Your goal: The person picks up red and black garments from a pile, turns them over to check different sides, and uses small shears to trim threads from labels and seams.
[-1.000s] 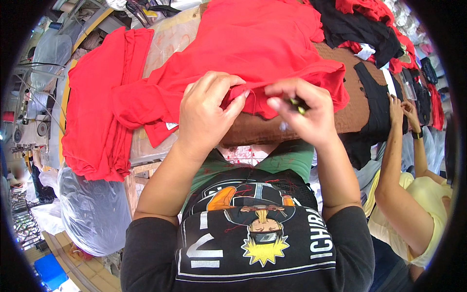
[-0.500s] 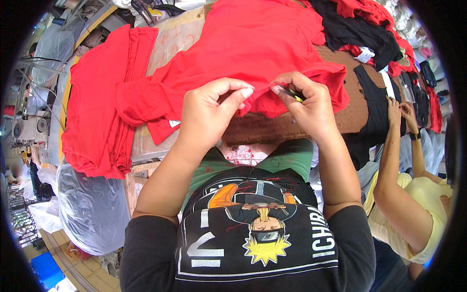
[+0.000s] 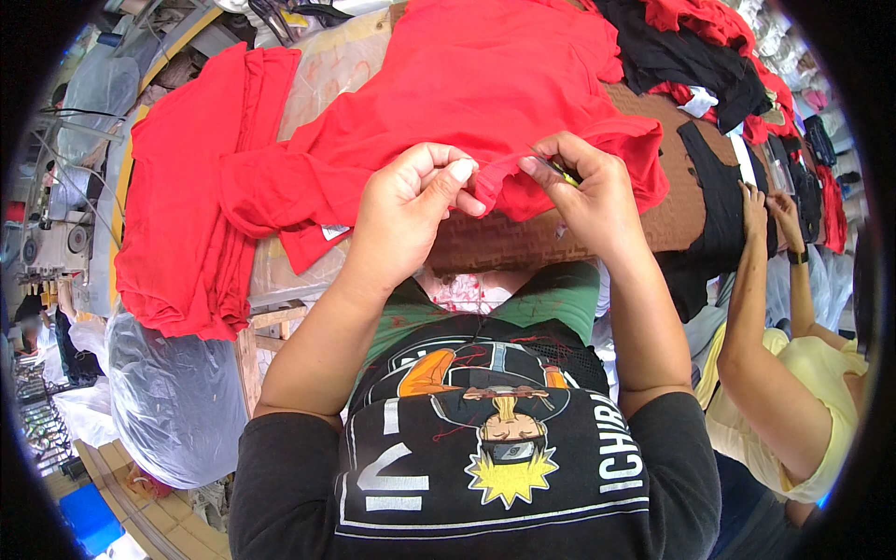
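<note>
The left hand (image 3: 403, 219) pinches the hem of a red garment (image 3: 485, 84) spread on the table (image 3: 551, 238), its grip closed on the cloth. The right hand (image 3: 588, 191) holds the same hem just beside it, and its closed grip also holds what seems to be a small yellow-handled tool (image 3: 560, 173). A stack of red garments (image 3: 187, 196) lies to the left. At the right, another person's hands (image 3: 770, 210) rest on black cloth (image 3: 709, 187).
</note>
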Demonstrator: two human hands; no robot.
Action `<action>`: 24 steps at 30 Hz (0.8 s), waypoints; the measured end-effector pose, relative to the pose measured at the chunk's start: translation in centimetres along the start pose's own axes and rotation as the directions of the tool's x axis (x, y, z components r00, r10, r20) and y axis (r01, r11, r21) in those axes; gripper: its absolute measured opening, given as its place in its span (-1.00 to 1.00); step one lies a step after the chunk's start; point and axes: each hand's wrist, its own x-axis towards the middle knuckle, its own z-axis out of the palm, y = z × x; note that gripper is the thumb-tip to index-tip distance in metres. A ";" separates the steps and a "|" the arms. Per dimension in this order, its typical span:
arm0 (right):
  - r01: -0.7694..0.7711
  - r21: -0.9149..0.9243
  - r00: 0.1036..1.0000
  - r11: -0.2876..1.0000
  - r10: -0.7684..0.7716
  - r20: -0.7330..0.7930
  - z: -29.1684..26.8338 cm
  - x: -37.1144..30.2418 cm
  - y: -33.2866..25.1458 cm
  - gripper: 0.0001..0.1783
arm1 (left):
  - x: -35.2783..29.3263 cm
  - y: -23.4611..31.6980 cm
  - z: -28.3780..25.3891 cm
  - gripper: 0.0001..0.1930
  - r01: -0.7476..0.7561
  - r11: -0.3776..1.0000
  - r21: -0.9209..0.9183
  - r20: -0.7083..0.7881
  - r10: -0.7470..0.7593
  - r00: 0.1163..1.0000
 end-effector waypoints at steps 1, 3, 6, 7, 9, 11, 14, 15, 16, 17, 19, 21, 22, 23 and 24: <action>0.067 -0.042 0.997 0.997 -0.069 -0.047 -0.1 -0.1 -0.1 -0.77 | 0.0 0.2 0.0 -0.80 0.013 1.000 -0.008 0.003 -0.013 1.000; 0.196 -0.130 0.969 0.972 -0.213 -0.126 -0.2 -0.3 -0.5 -0.76 | 0.0 0.2 0.1 -0.80 0.005 1.000 -0.016 -0.006 -0.006 1.000; 0.372 -0.106 0.910 0.922 -0.385 -0.155 -0.6 -1.2 -1.9 -0.76 | -0.2 0.1 0.3 -0.81 -0.054 0.998 0.014 -0.038 0.055 0.998; 0.396 -0.134 0.906 0.908 -0.410 -0.105 -1.1 -1.6 -2.5 -0.78 | -0.2 0.1 0.4 -0.82 -0.069 0.997 0.041 -0.036 0.071 0.997; 0.445 -0.185 0.891 0.876 -0.454 -0.007 -2.0 -2.3 -3.5 -0.80 | -0.1 0.5 0.8 -0.83 -0.092 0.991 0.099 -0.040 0.097 0.995; 0.461 -0.273 0.878 0.844 -0.478 0.006 -1.9 -2.5 -3.5 -0.82 | -0.3 0.9 1.2 -0.84 -0.109 0.980 0.163 -0.050 0.119 0.992; 0.467 -0.332 0.867 0.820 -0.498 -0.010 -1.7 -2.5 -3.5 -0.82 | -0.5 0.8 1.7 -0.87 -0.153 0.966 0.207 -0.061 0.168 0.984; 0.464 -0.337 0.868 0.819 -0.497 -0.012 -1.6 -2.5 -3.5 -0.82 | -0.5 0.9 1.9 -0.87 -0.170 0.957 0.233 -0.061 0.189 0.980; 0.462 -0.341 0.868 0.819 -0.496 -0.014 -1.6 -2.6 -3.5 -0.82 | -0.6 1.0 2.0 -0.88 -0.187 0.947 0.260 -0.060 0.209 0.976; 0.464 -0.350 0.867 0.814 -0.499 -0.009 -1.6 -2.6 -3.6 -0.82 | -0.6 1.1 2.1 -0.89 -0.204 0.936 0.286 -0.059 0.230 0.971; 0.467 -0.369 0.865 0.804 -0.502 0.000 -1.6 -2.8 -3.9 -0.83 | -1.1 1.7 2.2 -0.89 -0.155 0.933 0.324 -0.036 0.176 0.984; 0.468 -0.391 0.868 0.792 -0.495 0.037 -1.8 -3.0 -4.2 -0.83 | -1.2 2.2 2.1 -0.89 -0.259 0.871 0.417 0.028 0.273 0.962; 0.469 -0.402 0.870 0.786 -0.491 0.055 -1.9 -3.0 -4.4 -0.84 | -1.1 2.4 1.7 -0.87 -0.381 0.791 0.479 0.092 0.386 0.918; 0.469 -0.403 0.864 0.786 -0.503 0.024 -2.1 -3.0 -4.4 -0.84 | -1.1 2.7 1.3 -0.85 -0.493 0.690 0.530 0.163 0.488 0.858; 0.462 -0.407 0.860 0.788 -0.510 -0.010 -2.5 -2.9 -4.1 -0.84 | -1.3 3.9 0.8 -0.79 -0.555 0.647 0.522 0.271 0.491 0.828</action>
